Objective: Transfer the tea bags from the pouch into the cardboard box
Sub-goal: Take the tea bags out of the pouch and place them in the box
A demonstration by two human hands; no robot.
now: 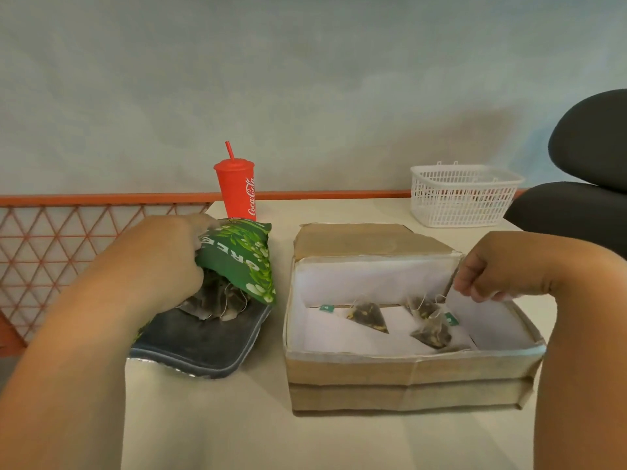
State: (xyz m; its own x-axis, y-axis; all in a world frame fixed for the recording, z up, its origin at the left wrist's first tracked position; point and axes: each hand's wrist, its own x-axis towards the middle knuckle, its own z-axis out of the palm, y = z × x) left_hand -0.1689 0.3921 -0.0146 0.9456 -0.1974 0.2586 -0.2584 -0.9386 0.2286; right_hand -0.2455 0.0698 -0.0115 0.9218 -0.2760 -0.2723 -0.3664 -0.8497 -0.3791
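Our left hand (163, 262) closes its grip on the upper lip of the green pouch (237, 262). The pouch lies on the tabletop (271, 435) just left of the box (407, 371), its mouth held agape with a clump of tea bags (217, 301) showing inside. Our right hand (492, 271) is at the box's far right corner, its grip pinching the edge of the white liner (373, 279), while three loose bags (368, 317) lie on the box floor and a red cup (237, 195) and white basket (461, 198) stand behind.

3 tea bags (368, 318) boxed (others uncountable), 1 pouch (237, 262), 1 box (407, 371).
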